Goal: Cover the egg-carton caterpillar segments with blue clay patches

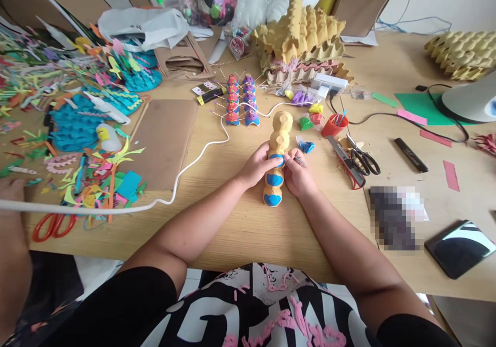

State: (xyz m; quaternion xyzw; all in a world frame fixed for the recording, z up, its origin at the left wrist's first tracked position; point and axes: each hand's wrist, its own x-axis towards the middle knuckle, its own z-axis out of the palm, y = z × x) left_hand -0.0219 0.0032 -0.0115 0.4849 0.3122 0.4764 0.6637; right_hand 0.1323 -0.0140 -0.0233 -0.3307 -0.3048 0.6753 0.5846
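A strip of yellow egg carton cups (pixel 282 130) stands out in front of me, with blue clay-like patches (pixel 273 180) on its nearer cups. My left hand (pixel 259 165) is closed around its left side, the thumb resting by a blue patch. Against the right side, my right hand (pixel 299 174) presses its thumb at the same patch, and a thin stick (pixel 299 160) pokes out of its curled fingers. Just beyond lies a small bag of blue clay (pixel 307 146). Two finished-looking strips, one red and blue (pixel 232 101), one purple and blue (pixel 250 99), sit farther back with pins stuck out.
A red cup (pixel 334 125), a box cutter (pixel 343 161), black-handled scissors (pixel 363 156) and a phone (pixel 461 248) lie on the right. Paper scraps, red scissors (pixel 54 226) and a cardboard sheet (pixel 166 140) are left. A white cable (pixel 199 156) crosses the table. Another person's arm (pixel 13 254) shows at left.
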